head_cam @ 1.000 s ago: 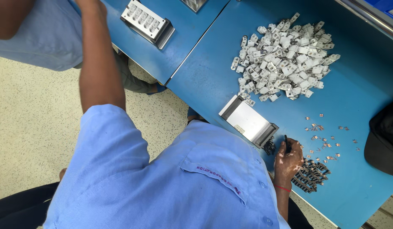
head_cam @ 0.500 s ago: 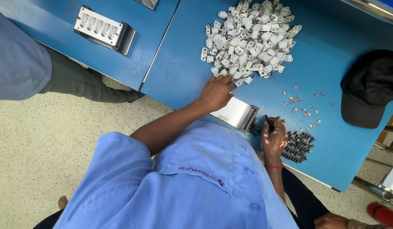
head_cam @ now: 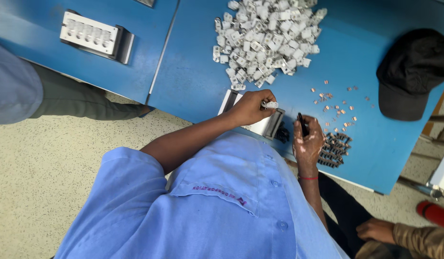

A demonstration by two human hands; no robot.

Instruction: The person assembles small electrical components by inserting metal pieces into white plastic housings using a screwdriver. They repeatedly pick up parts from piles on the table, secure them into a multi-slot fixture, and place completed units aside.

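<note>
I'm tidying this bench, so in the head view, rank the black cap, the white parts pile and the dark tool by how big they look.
1. white parts pile
2. black cap, somewhat smaller
3. dark tool, by far the smallest, partly hidden in the right hand

I see the left hand (head_cam: pixel 248 108) pinching a small white part (head_cam: pixel 270 104) over the metal fixture (head_cam: pixel 273 124), the right hand (head_cam: pixel 308 142) gripping a slim black tool (head_cam: pixel 302 123) just right of that fixture, and the heap of white parts (head_cam: pixel 267 38) on the blue table (head_cam: pixel 193 81) beyond it.
</note>
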